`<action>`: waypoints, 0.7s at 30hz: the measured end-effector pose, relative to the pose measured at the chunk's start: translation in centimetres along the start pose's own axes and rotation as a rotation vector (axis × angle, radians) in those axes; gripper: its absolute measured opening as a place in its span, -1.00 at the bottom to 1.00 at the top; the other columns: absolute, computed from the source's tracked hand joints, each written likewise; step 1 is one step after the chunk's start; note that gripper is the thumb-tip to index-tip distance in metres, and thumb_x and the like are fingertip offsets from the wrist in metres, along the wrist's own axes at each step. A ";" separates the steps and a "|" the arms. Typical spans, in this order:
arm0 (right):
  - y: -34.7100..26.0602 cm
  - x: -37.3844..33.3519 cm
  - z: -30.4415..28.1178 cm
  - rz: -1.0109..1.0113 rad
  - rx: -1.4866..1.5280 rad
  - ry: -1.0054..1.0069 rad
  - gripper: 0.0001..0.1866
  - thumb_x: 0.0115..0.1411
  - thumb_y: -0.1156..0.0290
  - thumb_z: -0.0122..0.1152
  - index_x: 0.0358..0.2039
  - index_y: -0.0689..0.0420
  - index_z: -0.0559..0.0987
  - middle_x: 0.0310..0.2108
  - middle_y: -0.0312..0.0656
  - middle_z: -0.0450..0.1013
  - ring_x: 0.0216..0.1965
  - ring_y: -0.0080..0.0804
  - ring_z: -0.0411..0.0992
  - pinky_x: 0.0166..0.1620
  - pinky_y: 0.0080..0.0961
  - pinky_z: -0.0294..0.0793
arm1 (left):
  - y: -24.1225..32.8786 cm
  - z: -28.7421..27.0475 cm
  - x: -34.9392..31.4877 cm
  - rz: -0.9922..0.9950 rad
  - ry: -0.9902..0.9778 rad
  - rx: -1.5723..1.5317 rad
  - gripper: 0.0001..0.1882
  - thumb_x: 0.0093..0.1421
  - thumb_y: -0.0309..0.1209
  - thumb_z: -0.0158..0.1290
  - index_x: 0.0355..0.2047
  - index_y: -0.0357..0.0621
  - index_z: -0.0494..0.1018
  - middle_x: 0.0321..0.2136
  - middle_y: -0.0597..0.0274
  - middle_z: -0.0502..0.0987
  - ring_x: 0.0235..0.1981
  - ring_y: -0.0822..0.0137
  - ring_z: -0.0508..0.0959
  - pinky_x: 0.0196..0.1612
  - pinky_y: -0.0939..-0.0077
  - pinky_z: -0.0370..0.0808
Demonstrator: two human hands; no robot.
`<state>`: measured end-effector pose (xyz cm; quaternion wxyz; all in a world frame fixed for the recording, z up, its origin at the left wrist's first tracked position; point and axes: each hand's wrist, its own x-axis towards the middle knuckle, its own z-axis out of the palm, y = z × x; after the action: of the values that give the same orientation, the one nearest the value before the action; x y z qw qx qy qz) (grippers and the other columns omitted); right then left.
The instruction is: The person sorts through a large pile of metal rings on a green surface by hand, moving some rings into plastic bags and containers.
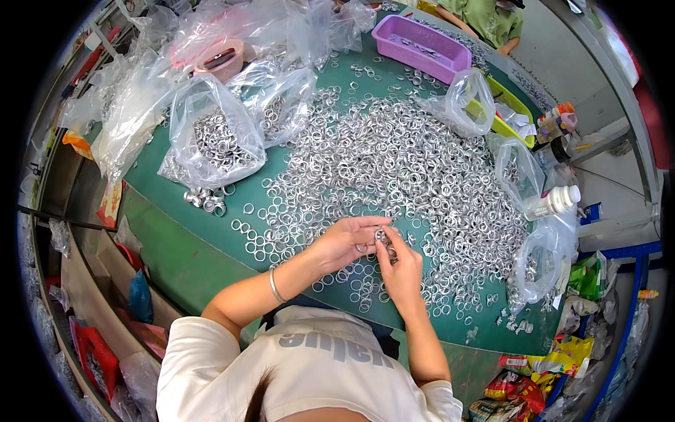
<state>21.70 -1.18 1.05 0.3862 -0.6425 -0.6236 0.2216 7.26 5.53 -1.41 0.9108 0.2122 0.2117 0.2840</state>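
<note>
Over the near edge of a big spread of silver metal rings (pixel 394 162), both my hands meet. My left hand (pixel 344 243), with a bangle (pixel 275 285) on its wrist, is turned partly palm up and cups a few rings (pixel 361 247); its fingers reach to the right. Thumb and fingers of my right hand (pixel 402 271) pinch a small silver ring (pixel 380 235) against the left fingertips. More rings show under the right fingers, partly hidden. Loose single rings (pixel 256 246) lie flat on the green table left of my left hand.
Clear plastic bags of rings (pixel 218 141) stand at the left. Farther back are a pink bowl (pixel 223 60), a purple basket (pixel 422 49) and a yellow-green tray (pixel 512 102). A white bottle (pixel 555 202) lies at the right. Another person (pixel 485 21) sits across the table.
</note>
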 end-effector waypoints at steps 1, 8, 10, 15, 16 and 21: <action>-0.1 -0.1 0.1 0.010 0.017 0.007 -0.67 0.10 0.45 0.19 -0.09 0.23 0.49 -0.48 0.02 0.52 -0.47 -0.12 0.54 -0.46 -0.35 0.48 | -0.2 0.1 -0.1 0.012 0.016 -0.009 -0.52 0.18 -0.51 0.03 0.10 -0.36 0.23 0.01 -0.05 0.39 0.02 0.23 0.43 0.09 0.39 0.38; 0.4 -0.3 0.5 0.038 0.069 -0.054 -0.69 0.05 0.50 0.25 -0.16 0.22 0.49 -0.48 -0.01 0.52 -0.47 -0.20 0.55 -0.44 -0.43 0.48 | -1.0 0.4 -0.7 0.060 0.190 0.113 -0.62 0.18 -0.55 0.01 0.02 -0.38 0.31 -0.15 0.03 0.50 -0.17 0.32 0.55 -0.07 0.54 0.49; 0.3 0.0 0.3 0.021 0.127 -0.035 -0.69 0.02 0.52 0.28 -0.19 0.21 0.48 -0.52 -0.06 0.52 -0.50 -0.25 0.54 -0.45 -0.47 0.47 | -0.8 0.8 -0.9 0.071 0.211 0.168 -0.64 0.18 -0.53 0.02 -0.01 -0.38 0.34 -0.17 0.04 0.51 -0.20 0.34 0.55 -0.08 0.54 0.49; -0.3 0.3 -0.3 0.148 0.232 -0.059 -0.69 -0.06 0.53 0.36 -0.29 0.19 0.45 -0.66 -0.19 0.44 -0.61 -0.41 0.47 -0.56 -0.51 0.38 | -0.6 0.8 -1.1 0.016 0.213 0.074 -0.72 0.20 -0.52 0.00 -0.08 -0.36 0.40 -0.21 0.05 0.53 -0.23 0.37 0.56 -0.10 0.54 0.50; -0.3 0.3 -0.3 0.108 0.172 -0.046 -0.68 -0.07 0.52 0.37 -0.30 0.18 0.45 -0.66 -0.19 0.43 -0.63 -0.39 0.46 -0.57 -0.51 0.37 | -0.5 0.9 -1.2 0.013 0.215 0.076 -0.73 0.20 -0.51 0.00 -0.09 -0.36 0.41 -0.23 0.06 0.53 -0.24 0.38 0.56 -0.11 0.54 0.50; -0.4 -0.1 -0.4 -0.035 -0.056 -0.019 -0.65 -0.11 0.44 0.42 -0.31 0.15 0.46 -0.69 -0.20 0.42 -0.70 -0.30 0.42 -0.62 -0.47 0.34 | -0.6 0.2 -1.6 0.011 0.197 0.280 -0.76 0.18 -0.46 0.05 -0.17 -0.34 0.47 -0.38 0.18 0.56 -0.40 0.49 0.54 -0.34 0.67 0.49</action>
<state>21.78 -1.40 1.59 0.3662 -0.6398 -0.6444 0.2032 6.41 4.10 -1.11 0.8457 0.3093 0.3361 0.2759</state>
